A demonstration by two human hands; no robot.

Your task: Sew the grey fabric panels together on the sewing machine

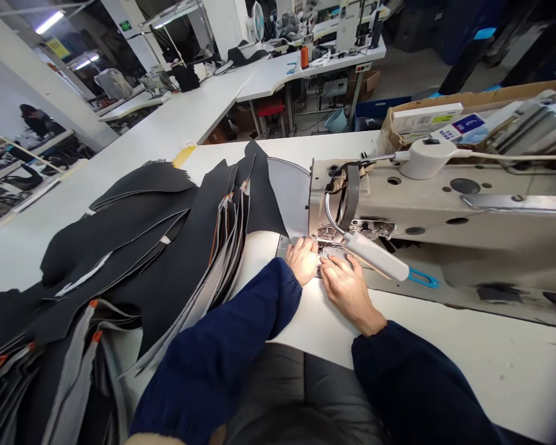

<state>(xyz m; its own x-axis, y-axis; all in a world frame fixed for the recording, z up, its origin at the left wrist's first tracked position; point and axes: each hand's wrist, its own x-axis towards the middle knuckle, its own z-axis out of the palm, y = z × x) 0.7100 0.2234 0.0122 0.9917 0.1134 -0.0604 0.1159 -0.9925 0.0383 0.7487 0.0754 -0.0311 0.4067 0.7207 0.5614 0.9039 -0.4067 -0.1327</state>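
Observation:
My left hand (pixel 303 259) is at the needle area of a sewing machine (pixel 426 216), its fingers bent and pressed together on the bed. Anything between those fingers is too small or hidden to make out. Just to the right, my right hand (pixel 345 287) lies palm down with its fingers stretched over the front of the metal plate. A white lamp (pixel 377 254) with a blue loop at its end lights this spot from above. Left of my left hand, a black cut panel (pixel 262 198) rests partly on the machine's grey round-edged plate (pixel 290 185).
Stacks of black and grey panels (pixel 120 241) with orange-marked edges cover the left of the white table (pixel 445 340). A cardboard box (pixel 389 127) with packets stands behind the machine. Farther back are more worktables (pixel 259 80), a fan (pixel 257 21) and a seated person (pixel 41 120).

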